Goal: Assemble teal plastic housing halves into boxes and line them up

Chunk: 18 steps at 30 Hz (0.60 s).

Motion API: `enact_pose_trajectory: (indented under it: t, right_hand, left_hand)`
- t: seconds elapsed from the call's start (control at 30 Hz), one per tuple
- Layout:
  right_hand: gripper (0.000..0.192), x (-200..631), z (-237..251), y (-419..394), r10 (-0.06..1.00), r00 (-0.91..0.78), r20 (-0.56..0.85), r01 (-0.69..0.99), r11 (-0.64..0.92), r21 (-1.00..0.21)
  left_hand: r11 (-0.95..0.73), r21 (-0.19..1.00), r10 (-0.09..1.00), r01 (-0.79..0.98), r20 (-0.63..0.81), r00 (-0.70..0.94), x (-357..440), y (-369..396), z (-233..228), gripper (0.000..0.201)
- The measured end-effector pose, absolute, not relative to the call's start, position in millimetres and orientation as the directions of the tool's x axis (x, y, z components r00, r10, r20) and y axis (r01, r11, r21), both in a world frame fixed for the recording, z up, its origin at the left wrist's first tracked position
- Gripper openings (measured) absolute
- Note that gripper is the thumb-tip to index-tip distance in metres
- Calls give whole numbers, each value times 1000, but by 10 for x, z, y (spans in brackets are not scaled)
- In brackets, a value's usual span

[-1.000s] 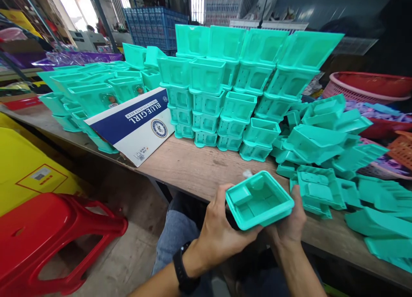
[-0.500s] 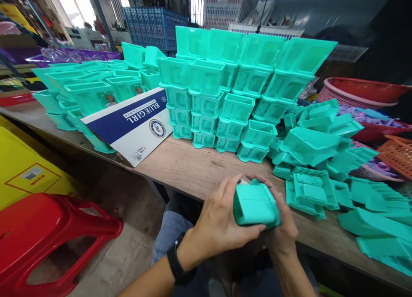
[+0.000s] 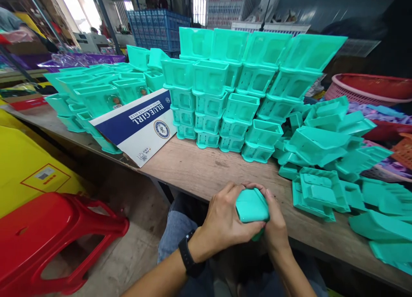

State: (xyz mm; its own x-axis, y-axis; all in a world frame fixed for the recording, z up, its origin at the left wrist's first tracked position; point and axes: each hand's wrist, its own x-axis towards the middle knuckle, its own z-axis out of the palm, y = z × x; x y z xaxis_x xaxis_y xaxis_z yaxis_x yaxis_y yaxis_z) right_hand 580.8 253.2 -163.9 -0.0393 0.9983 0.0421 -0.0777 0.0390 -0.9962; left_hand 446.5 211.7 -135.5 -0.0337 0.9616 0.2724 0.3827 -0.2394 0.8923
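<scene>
Over the table's front edge I hold a turquoise plastic box (image 3: 252, 206) between both hands. My left hand (image 3: 224, 215) wraps its left side, with the thumb along the lower edge. On the right side, my right hand (image 3: 276, 222) grips it with the fingers round the far end. The palms and fingers hide much of the box. Beyond my hands, stacked turquoise boxes (image 3: 239, 105) stand in several columns on the wooden table (image 3: 193, 166). To the right lies a loose heap of turquoise plastic parts (image 3: 318, 144), some flat and some tray-like.
A white and blue carton flap (image 3: 141, 125) leans left of the stacks, with more turquoise boxes (image 3: 96, 97) behind it. A red plastic stool (image 3: 41, 228) stands at the lower left. Red and pink baskets (image 3: 367, 89) sit at the right, a blue crate (image 3: 157, 28) at the back.
Both hands have closed further round the turquoise box and turned it, so its open end no longer shows. The right hand has shifted slightly left. The whole view has shifted slightly.
</scene>
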Motion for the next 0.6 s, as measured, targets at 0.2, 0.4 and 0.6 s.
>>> enact_pose_trajectory:
  t: [0.2, 0.4, 0.6]
  right_hand:
    - [49, 5816, -1509, 2763, 904, -216, -369, -308, -422, -853]
    - [45, 5821, -1321, 3010, 657, -480, -581, -346, -751, -563]
    - [30, 5914, -1671, 3019, 841, -307, -446, -382, -538, -751]
  left_hand:
    - [-250, 921, 968, 298, 245, 54, 4265, 2098, -1275, 86]
    - [-210, 919, 974, 334, 228, -14, 4045, 2241, -1222, 21]
    - [5, 867, 953, 498, 147, -266, 3952, 2417, -1217, 14]
